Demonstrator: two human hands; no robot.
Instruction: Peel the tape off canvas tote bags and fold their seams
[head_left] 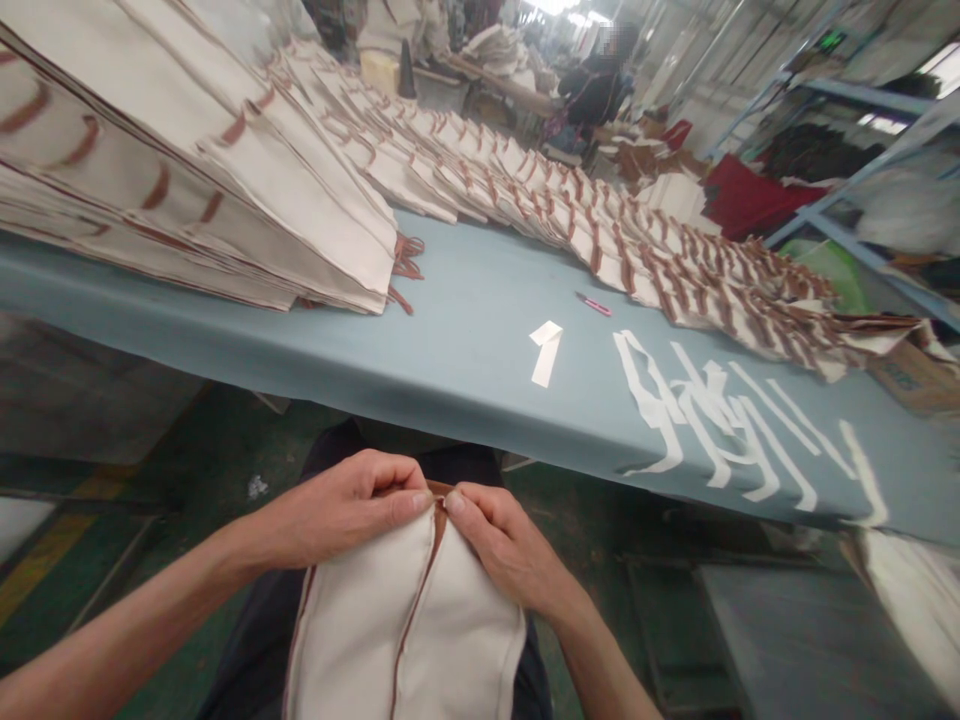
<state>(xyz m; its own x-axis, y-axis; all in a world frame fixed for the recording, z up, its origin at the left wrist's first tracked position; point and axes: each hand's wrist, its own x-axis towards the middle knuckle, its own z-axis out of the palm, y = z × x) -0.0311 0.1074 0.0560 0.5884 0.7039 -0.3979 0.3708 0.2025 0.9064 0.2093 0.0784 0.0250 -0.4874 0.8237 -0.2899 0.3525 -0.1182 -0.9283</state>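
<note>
A cream fabric piece [360,620] with brown edging and a brown-lined seam down its middle lies across my lap. My left hand [360,505] pinches its top edge just left of the seam, thumb on top. On the other side of the seam, my right hand [499,535] grips the same edge between thumb and fingers. Both thumb tips nearly meet at the brown strip where the seam opens at the top. The fingertips beneath the cloth are hidden.
A blue-covered table [465,310] stands ahead, bearing a tall stack of cream pieces [300,210] and long overlapping rows of brown-trimmed pieces [525,190]. Pink-handled thread snips [595,304], a folded white strip [547,355] and several white strips [705,410] lie there. A person [596,90] is farther back.
</note>
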